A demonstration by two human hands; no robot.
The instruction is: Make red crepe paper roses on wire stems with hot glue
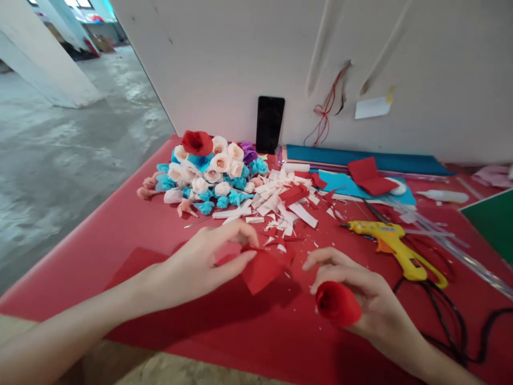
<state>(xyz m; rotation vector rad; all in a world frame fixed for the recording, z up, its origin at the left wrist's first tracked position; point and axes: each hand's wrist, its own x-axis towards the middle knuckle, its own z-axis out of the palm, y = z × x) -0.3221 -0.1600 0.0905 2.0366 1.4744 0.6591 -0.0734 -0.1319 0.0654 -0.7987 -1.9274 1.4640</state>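
Observation:
Between the thumb and fingers of my left hand [226, 256] is a piece of red crepe paper [262, 270], pinched at its upper edge above the red tabletop. My right hand [360, 289] is curled around a rolled red paper flower [337, 303], whose open end faces me. Its stem, if there is one, is hidden by the hand. The two hands are apart. Beyond them lies a heap of white and red paper scraps [286, 200]. A yellow glue gun [395, 243] rests on its side just past my right hand.
Finished paper flowers [216, 171] are piled at the back left. A black phone [270, 123] leans on the white panel. Blue sheets [360, 159], folded red paper [371, 176] and a white bottle [443, 195] lie behind the glue gun. A black cord [444, 315] trails at the right.

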